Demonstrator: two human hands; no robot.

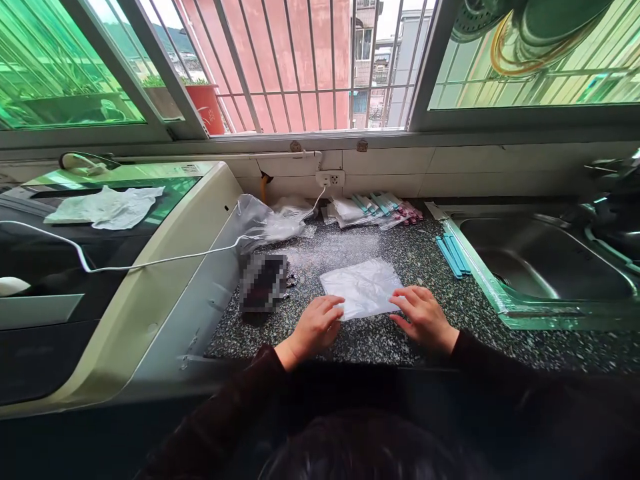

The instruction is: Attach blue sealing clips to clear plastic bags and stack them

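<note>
A clear, whitish plastic bag lies flat on the speckled dark countertop, slightly creased. My left hand is at its lower left corner, fingers stretched out and touching the edge, with the thumb apart below. At the right edge of the bag is my right hand, its fingers spread and the tips on or just over the plastic. Neither hand is closed around anything. Whether the bag is a single sheet or several layers, I cannot tell.
Blue strips lie beside the steel sink. By the wall are packed bags with blue and pink strips and a loose plastic bag. A pixelated dark object sits left; a white cable crosses the washing machine.
</note>
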